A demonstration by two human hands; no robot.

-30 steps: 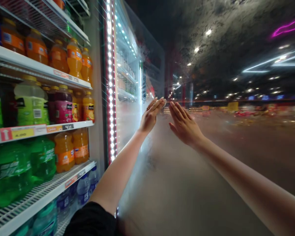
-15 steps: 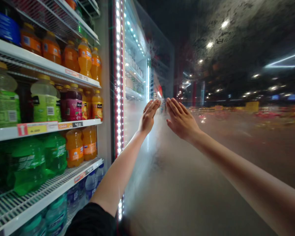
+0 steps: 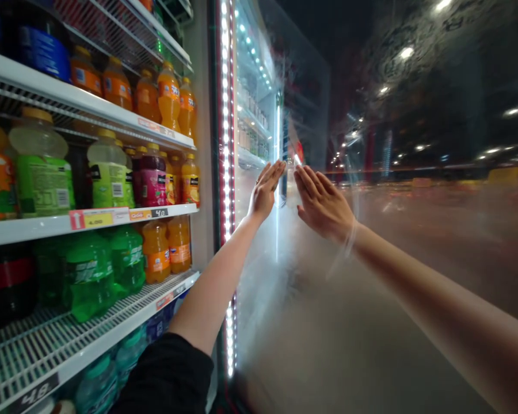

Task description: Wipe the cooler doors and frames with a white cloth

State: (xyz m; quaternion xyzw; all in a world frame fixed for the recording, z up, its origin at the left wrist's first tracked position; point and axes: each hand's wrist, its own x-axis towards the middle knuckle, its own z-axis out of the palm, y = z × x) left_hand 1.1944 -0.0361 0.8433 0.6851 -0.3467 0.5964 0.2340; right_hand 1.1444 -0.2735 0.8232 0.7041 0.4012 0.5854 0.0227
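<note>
Both arms reach forward in front of what looks like a fogged glass cooler door [image 3: 302,322]. My left hand [image 3: 264,192] is raised with its fingers stretched straight and close together, holding nothing. Angled toward it from the right is my right hand [image 3: 323,202], flat, back of the hand facing me, the thumb a little apart from the fingers. A narrow gap separates the two sets of fingertips. Whether either palm touches the glass I cannot tell. A strip of bright lights [image 3: 227,144] runs down the cooler frame left of my left hand.
At left, wire shelves [image 3: 90,345] carry several drinks: orange soda bottles [image 3: 169,98], green bottles [image 3: 90,276], juice bottles [image 3: 107,172] and a blue-labelled bottle [image 3: 43,49]. Price tags [image 3: 99,218] line the shelf edges. Blurred store lights [image 3: 406,53] show through the glass.
The view has turned slightly left, so the shelves and light strip sit further right. Both hands keep their flat pose, with the fingertips a little higher in view.
</note>
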